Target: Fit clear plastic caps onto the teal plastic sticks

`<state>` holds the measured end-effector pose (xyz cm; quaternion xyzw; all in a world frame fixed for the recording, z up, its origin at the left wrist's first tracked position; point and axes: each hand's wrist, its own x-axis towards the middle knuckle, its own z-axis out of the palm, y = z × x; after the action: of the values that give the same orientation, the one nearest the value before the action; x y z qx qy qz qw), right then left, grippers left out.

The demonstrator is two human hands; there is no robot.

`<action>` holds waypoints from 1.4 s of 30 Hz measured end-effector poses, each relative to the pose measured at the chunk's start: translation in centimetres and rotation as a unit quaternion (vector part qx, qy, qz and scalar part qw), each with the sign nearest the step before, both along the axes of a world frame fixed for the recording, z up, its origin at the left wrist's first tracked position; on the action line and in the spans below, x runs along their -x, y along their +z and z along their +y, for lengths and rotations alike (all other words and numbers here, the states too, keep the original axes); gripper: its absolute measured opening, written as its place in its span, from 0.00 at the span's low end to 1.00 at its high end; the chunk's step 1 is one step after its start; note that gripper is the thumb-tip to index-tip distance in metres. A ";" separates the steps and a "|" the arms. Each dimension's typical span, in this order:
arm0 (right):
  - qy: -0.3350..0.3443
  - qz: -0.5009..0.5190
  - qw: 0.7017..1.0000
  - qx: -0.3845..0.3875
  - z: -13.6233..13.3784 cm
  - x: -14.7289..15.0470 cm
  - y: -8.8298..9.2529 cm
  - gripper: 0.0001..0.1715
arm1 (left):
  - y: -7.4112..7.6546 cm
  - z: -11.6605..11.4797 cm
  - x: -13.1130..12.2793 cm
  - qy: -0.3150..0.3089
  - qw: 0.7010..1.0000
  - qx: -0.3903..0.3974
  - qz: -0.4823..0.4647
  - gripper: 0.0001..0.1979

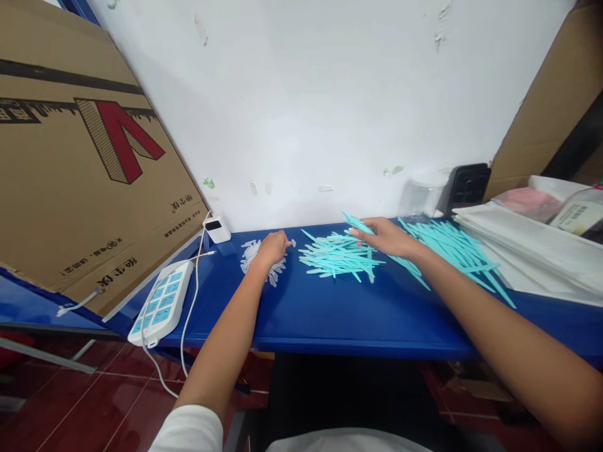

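Observation:
My left hand [273, 247] is closed in a pinch over a small pile of translucent, cap-like pieces [276, 275]. One small clear piece [293, 243] sticks out at its fingertips. Slim, tapered teal sticks [357, 223] are gripped in my right hand [380, 235], held pointing up to the left; how many is hidden by the fingers. Below and left of that hand lies a heap of similar teal sticks [334, 257]. A larger spread of teal sticks [452, 245] lies to the right, partly behind my right forearm.
A white power strip [162, 298] with cables and a small white device [217, 229] occupy the blue table's [301, 320] left end. A large cardboard box [94, 157] stands left. At the right are white sheets [527, 251], a clear jar [426, 194] and a black object [468, 185]. A white wall is behind.

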<state>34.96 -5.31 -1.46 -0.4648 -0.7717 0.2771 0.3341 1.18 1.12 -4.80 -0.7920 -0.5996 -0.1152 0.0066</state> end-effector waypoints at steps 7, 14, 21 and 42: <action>-0.004 0.004 1.000 0.006 0.0 -0.1 -0.1 0.36 | -0.5 -0.2 -1.2 -0.007 0.996 -0.062 -0.057 0.18; 0.008 -0.011 1.000 0.003 -0.5 0.4 0.4 0.36 | -1.3 0.4 -2.7 0.102 0.994 -0.044 0.011 0.23; 0.014 -0.007 1.000 0.000 -0.5 0.6 0.2 0.36 | -1.2 0.8 -2.7 0.073 0.997 -0.002 0.018 0.18; -0.003 0.009 1.000 -0.015 -0.2 0.4 0.0 0.36 | 0.5 -2.1 -5.8 -0.139 0.704 0.280 -0.638 0.14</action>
<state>34.58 -5.50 -1.43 -0.4595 -0.7715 0.2687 0.3485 7.01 -0.94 -4.29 -0.5691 -0.3489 -0.4194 -0.6152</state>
